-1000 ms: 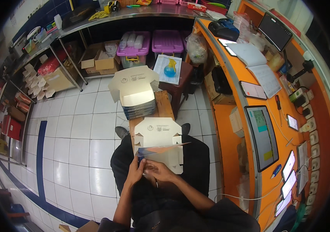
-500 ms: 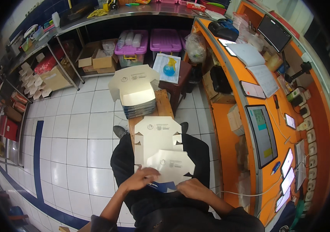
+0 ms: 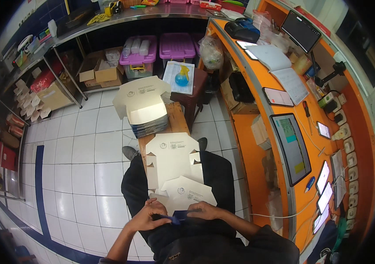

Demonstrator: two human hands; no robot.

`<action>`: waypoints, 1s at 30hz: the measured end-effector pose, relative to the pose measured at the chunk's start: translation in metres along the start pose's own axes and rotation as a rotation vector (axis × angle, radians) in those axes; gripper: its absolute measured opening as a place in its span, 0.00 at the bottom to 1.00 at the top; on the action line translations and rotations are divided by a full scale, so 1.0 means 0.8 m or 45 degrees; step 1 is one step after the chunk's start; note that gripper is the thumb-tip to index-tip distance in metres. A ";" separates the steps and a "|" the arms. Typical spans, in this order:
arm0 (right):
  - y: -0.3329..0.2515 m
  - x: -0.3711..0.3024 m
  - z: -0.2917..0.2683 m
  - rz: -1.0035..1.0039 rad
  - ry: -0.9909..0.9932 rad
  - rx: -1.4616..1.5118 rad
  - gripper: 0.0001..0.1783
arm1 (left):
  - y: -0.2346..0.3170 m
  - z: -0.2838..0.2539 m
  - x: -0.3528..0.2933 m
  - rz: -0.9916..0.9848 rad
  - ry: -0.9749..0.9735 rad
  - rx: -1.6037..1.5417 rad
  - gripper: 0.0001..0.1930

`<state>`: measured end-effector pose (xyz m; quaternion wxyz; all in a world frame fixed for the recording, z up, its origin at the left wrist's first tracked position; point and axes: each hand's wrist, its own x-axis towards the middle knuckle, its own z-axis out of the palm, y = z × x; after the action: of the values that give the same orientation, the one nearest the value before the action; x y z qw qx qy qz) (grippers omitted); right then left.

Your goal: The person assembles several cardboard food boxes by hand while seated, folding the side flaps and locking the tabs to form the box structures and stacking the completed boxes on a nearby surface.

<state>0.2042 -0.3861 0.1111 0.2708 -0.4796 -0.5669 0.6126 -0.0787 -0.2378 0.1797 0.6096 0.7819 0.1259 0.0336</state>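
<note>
Pinched by your left hand [image 3: 151, 214] and right hand [image 3: 207, 210], at its near, blue edge: one cream cardboard box blank [image 3: 188, 194]. Beyond your grip, partly overlapped: one notched, flat cream cardboard sheet [image 3: 173, 158].

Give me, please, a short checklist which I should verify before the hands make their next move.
1. Left hand has fingers on the blue edge of the nearer cardboard sheet: ok.
2. Right hand has fingers on that edge too: ok.
3. Nearer sheet lies clear of the farther cardboard sheet: not ok, it overlaps its lower part.
4. Box stack is apart from both hands: ok.
5. Top box's lid is closed: not ok, it stands open.
6. Nearer sheet's underside is undamaged: cannot tell, mostly hidden.
</note>
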 end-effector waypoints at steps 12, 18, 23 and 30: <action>-0.017 -0.001 0.038 0.006 0.090 -0.068 0.15 | 0.005 0.064 0.020 0.117 0.409 0.924 0.06; -0.032 -0.019 0.032 -0.016 0.171 -0.357 0.13 | -0.002 0.068 0.017 0.050 0.438 0.861 0.05; -0.028 -0.049 0.027 -0.014 0.254 -0.751 0.11 | -0.001 0.066 0.021 -0.041 0.614 0.882 0.07; -0.079 -0.034 0.004 0.097 0.400 -0.644 0.09 | 0.034 0.076 0.037 0.020 0.460 0.903 0.07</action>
<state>0.1985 -0.3983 0.1786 0.2040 -0.6417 -0.6343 0.3798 -0.0335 -0.2944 0.1876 0.2695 0.9263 0.2291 0.1297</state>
